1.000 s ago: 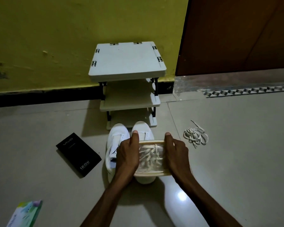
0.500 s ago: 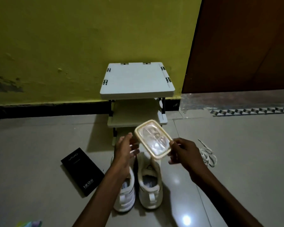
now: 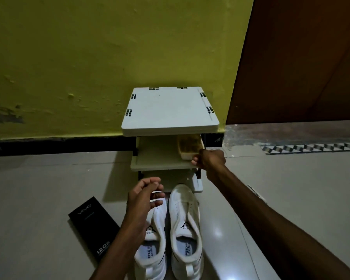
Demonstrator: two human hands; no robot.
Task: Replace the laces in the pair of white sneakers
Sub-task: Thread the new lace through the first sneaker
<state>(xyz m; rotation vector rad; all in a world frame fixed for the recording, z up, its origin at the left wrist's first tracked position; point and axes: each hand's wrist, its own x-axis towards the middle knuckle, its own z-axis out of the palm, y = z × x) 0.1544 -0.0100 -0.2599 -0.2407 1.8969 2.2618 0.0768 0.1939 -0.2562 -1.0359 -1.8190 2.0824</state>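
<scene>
Right grip curls against the plastic container at the front edge of the rack's middle shelf, holding or just touching I cannot tell, left grip slack and empty over the white sneakers on the floor; a snagging finger could drag it off.

White sneakers, black box, yellow-green wall, brown door, black-and-white checkered strip, grey floor

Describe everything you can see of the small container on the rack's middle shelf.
The container is a small rectangular tub, plastic by its look, with a cream rim and dim contents. It lies flat at the right end of the middle shelf, shadowed by the top shelf. The right hand, curled, is at its near corner; grip unclear.
</scene>
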